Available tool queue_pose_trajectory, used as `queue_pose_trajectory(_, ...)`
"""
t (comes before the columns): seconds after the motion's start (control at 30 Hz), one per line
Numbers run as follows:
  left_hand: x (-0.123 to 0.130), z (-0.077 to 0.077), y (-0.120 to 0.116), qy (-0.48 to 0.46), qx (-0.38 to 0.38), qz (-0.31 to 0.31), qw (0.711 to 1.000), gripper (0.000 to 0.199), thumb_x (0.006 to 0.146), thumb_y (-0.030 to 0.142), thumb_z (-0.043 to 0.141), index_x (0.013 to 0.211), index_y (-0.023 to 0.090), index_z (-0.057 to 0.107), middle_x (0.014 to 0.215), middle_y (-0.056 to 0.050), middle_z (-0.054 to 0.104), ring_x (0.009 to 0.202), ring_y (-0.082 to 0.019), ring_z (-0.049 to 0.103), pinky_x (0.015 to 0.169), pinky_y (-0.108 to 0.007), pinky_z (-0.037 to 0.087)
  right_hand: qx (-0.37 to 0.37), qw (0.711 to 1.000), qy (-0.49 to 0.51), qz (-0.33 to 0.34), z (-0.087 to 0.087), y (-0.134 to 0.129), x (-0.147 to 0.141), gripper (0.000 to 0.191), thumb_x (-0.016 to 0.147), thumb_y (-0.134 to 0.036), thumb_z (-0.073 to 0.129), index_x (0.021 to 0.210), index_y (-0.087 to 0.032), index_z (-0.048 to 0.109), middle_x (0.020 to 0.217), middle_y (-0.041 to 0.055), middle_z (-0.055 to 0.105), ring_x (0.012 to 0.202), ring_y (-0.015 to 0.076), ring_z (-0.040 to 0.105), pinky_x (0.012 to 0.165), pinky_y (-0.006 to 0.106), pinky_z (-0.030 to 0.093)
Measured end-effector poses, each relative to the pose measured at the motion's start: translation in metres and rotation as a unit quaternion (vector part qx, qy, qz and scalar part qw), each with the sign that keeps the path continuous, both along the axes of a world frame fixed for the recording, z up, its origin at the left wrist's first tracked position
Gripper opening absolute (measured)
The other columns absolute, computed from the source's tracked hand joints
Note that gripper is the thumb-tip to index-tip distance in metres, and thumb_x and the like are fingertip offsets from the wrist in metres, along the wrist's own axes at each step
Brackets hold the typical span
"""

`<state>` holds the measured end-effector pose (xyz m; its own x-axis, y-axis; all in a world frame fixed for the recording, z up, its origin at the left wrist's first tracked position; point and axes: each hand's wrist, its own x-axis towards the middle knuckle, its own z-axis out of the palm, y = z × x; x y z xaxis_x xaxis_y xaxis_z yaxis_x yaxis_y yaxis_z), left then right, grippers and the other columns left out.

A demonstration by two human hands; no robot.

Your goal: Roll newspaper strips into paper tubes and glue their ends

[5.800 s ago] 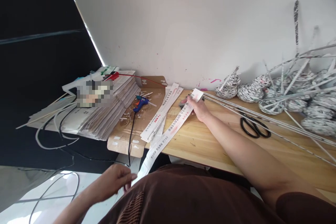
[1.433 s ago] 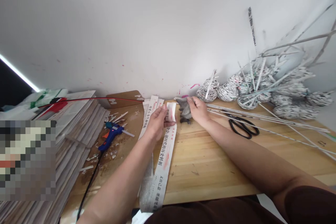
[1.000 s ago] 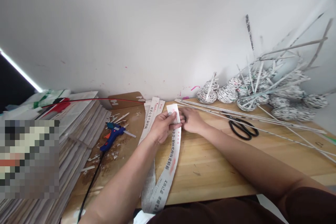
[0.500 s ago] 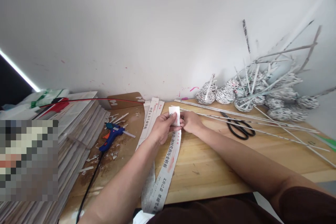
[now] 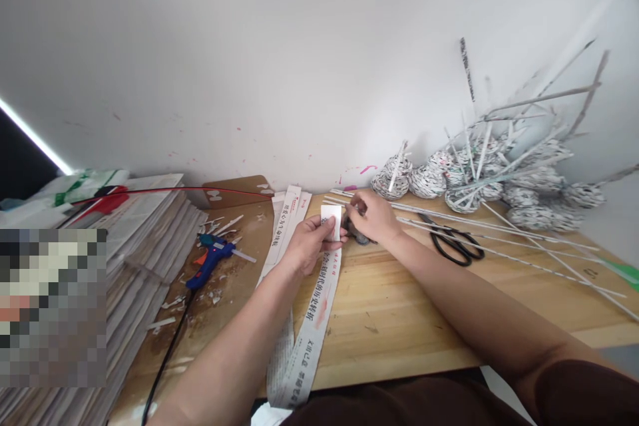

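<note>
My left hand (image 5: 314, 244) pinches the upper end of a long newspaper strip (image 5: 319, 299), where a short white fold stands up between thumb and fingers. The rest of the strip, printed with dark and red characters, hangs down towards me and curls at the table's front edge. Just right of it, my right hand (image 5: 373, 216) is closed with its fingertips together; I cannot make out whether anything is in them. Below those fingertips lies a dark grey clump (image 5: 360, 231). More newspaper strips (image 5: 287, 219) lie behind my left hand.
A blue glue gun (image 5: 212, 259) rests on cardboard among paper scraps at left, beside a tall newspaper stack (image 5: 144, 233). Black-handled scissors (image 5: 456, 243) and thin paper rods (image 5: 519, 256) lie on the right. Woven paper shapes (image 5: 426, 180) line the wall.
My right hand has moved off the strip's end, slightly up and to the right, uncovering the grey clump. My left hand keeps its pinch in nearly the same place.
</note>
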<state>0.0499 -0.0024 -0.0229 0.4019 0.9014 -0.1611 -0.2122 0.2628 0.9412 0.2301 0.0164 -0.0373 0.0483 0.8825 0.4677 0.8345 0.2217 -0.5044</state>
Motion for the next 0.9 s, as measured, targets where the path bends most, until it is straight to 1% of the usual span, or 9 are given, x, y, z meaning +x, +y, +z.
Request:
queue_pose_trajectory(0.1, 0.0, 0.0, 0.0, 0.005, -0.002, 0.006, 1.0, 0.028, 0.077, 0.038, 0.071, 0.09, 0.014, 0.065, 0.08, -0.007, 0.072, 0.067, -0.013, 0.068, 0.058, -0.02, 0.054, -0.113, 0.992, -0.051, -0.027, 0.0, -0.001, 0.001, 0.033, 0.078, -0.051, 0.062, 0.09, -0.019, 0.064, 0.077, 0.0077, 0.068, 0.071, 0.0229, 0.06, 0.062, 0.03, 0.038)
queue_pose_trajectory(0.17, 0.001, 0.0, 0.0, 0.008, -0.001, 0.009, 1.0, 0.027, 0.078, 0.038, 0.071, 0.088, 0.014, 0.065, 0.079, -0.006, 0.071, 0.067, -0.013, 0.068, 0.058, -0.02, 0.054, -0.132, 0.99, -0.038, 0.013, -0.001, -0.003, -0.001, 0.035, 0.078, -0.05, 0.062, 0.096, -0.019, 0.065, 0.08, 0.007, 0.069, 0.07, 0.021, 0.061, 0.06, 0.028, 0.037)
queue_pose_trajectory(0.3, 0.001, -0.001, -0.001, 0.003, 0.007, 0.002, 1.0, 0.028, 0.077, 0.038, 0.071, 0.09, 0.014, 0.066, 0.079, -0.007, 0.071, 0.067, -0.013, 0.069, 0.058, -0.02, 0.055, -0.1, 0.987, 0.022, 0.128, -0.004, -0.004, -0.007, 0.027, 0.085, -0.032, 0.056, 0.107, -0.021, 0.067, 0.083, 0.0039, 0.071, 0.072, 0.0172, 0.061, 0.065, 0.026, 0.041)
queue_pose_trajectory(0.43, 0.001, -0.001, -0.001, -0.001, 0.002, -0.001, 1.0, 0.03, 0.077, 0.037, 0.072, 0.094, 0.013, 0.066, 0.082, -0.009, 0.072, 0.068, -0.015, 0.069, 0.057, -0.021, 0.056, -0.056, 0.975, 0.059, 0.205, -0.01, -0.002, -0.011, 0.036, 0.082, -0.015, 0.052, 0.114, -0.021, 0.068, 0.1, 0.0055, 0.072, 0.089, 0.0195, 0.063, 0.079, 0.03, 0.045)
queue_pose_trajectory(0.6, 0.002, 0.0, 0.0, -0.011, -0.006, 0.026, 1.0, 0.026, 0.078, 0.031, 0.071, 0.095, 0.011, 0.067, 0.087, -0.011, 0.073, 0.074, -0.016, 0.07, 0.059, -0.021, 0.057, -0.039, 0.977, 0.159, 0.134, -0.012, 0.002, -0.008, 0.043, 0.081, -0.019, 0.055, 0.122, -0.024, 0.063, 0.12, 0.0061, 0.066, 0.107, 0.0203, 0.06, 0.088, 0.033, 0.048)
queue_pose_trajectory(0.67, 0.002, 0.001, 0.0, -0.012, -0.011, 0.035, 0.999, 0.023, 0.081, 0.029, 0.069, 0.096, 0.011, 0.068, 0.086, -0.011, 0.073, 0.072, -0.016, 0.071, 0.061, -0.022, 0.058, -0.042, 0.985, 0.113, 0.123, -0.012, 0.004, -0.006, 0.037, 0.078, -0.024, 0.062, 0.114, -0.021, 0.068, 0.114, 0.008, 0.068, 0.104, 0.0232, 0.062, 0.085, 0.034, 0.049)
queue_pose_trajectory(0.77, 0.002, 0.001, -0.001, -0.008, -0.014, 0.033, 0.999, 0.023, 0.081, 0.029, 0.068, 0.095, 0.011, 0.068, 0.085, -0.011, 0.073, 0.069, -0.016, 0.071, 0.06, -0.022, 0.057, -0.088, 0.983, 0.062, 0.15, -0.016, 0.007, -0.002, 0.023, 0.077, -0.025, 0.065, 0.098, -0.021, 0.075, 0.097, 0.0072, 0.073, 0.09, 0.0243, 0.066, 0.078, 0.034, 0.049)
queue_pose_trajectory(0.83, 0.002, 0.0, -0.001, -0.005, -0.01, 0.028, 1.0, 0.024, 0.081, 0.031, 0.069, 0.096, 0.012, 0.068, 0.085, -0.011, 0.073, 0.069, -0.016, 0.07, 0.059, -0.021, 0.057, -0.097, 0.977, 0.093, 0.167, -0.019, 0.009, -0.002, 0.022, 0.084, -0.025, 0.058, 0.098, -0.023, 0.075, 0.096, 0.0052, 0.074, 0.088, 0.0223, 0.067, 0.078, 0.033, 0.049)
queue_pose_trajectory(0.9, 0.002, -0.001, -0.001, 0.0, -0.005, 0.026, 1.0, 0.026, 0.081, 0.033, 0.068, 0.096, 0.012, 0.067, 0.085, -0.011, 0.073, 0.068, -0.016, 0.07, 0.059, -0.022, 0.057, -0.073, 0.973, 0.16, 0.152, -0.02, 0.01, -0.003, 0.028, 0.087, -0.025, 0.055, 0.109, -0.024, 0.072, 0.101, 0.0048, 0.074, 0.088, 0.0203, 0.067, 0.079, 0.032, 0.049)
